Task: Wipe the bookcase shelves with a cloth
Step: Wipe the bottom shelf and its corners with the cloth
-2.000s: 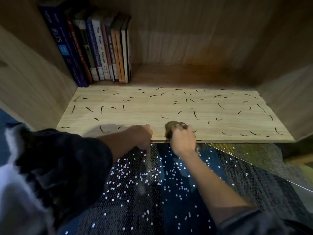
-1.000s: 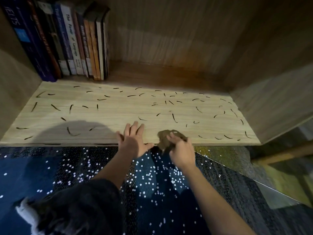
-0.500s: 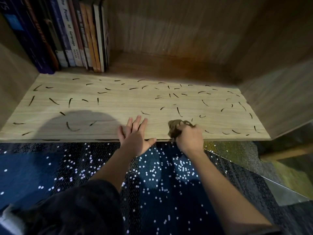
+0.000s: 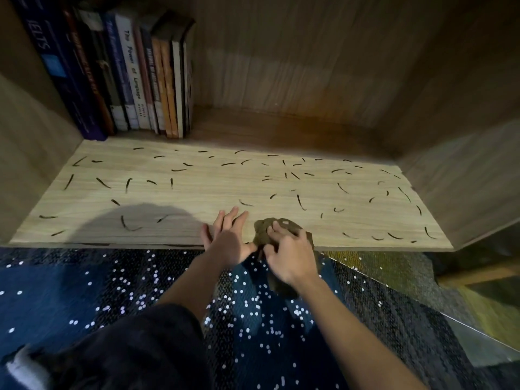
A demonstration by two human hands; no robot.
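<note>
A light wooden bookcase shelf (image 4: 197, 192) fills the middle of the view, scattered with several dark curved marks (image 4: 301, 202). My right hand (image 4: 291, 253) grips a crumpled brown cloth (image 4: 264, 230) at the shelf's front edge; part of the cloth hangs down below the edge under my wrist. Just to its left, my left hand (image 4: 226, 237) rests flat on the front edge with the fingers spread and straight, its thumb close to the cloth.
A row of upright books (image 4: 132, 77) stands at the back left of the shelf. Wooden side walls (image 4: 461, 175) and a back panel enclose the compartment. Below the edge lies dark blue carpet (image 4: 112, 282) with white dots.
My left hand went from curled at the edge to flat with spread fingers. My right hand stays at the front edge with the cloth, now bunched more under the fingers. The view shifted.
</note>
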